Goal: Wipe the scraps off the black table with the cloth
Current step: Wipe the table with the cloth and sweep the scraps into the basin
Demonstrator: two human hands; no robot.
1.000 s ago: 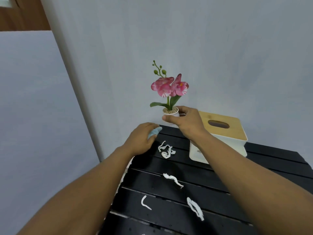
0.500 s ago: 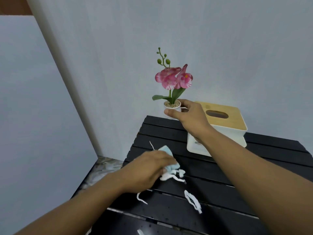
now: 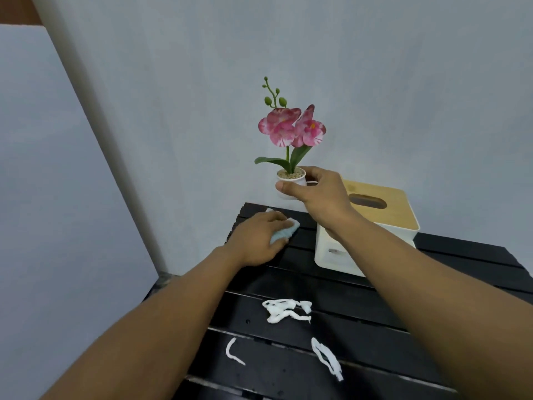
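The black slatted table [image 3: 288,376] fills the lower right. My left hand [image 3: 258,241] presses a light blue cloth [image 3: 83,233] down on the table's far left corner, fingers curled over it. My right hand [image 3: 314,190] grips a small white pot with a pink orchid [image 3: 291,131] and holds it lifted above the far edge. White paper scraps lie nearer to me: a tangled clump [image 3: 285,310], a curved strip [image 3: 233,352] and a looped strip [image 3: 327,357].
A white tissue box with a wooden lid [image 3: 372,223] stands on the table at the back, under my right forearm. A grey wall rises close behind the table, and a pale panel stands at the left beside the table's left edge.
My left hand has gone with the cloth from the table's middle to the far left corner, leaving the scraps gathered in a clump. My right hand keeps the orchid pot lifted.
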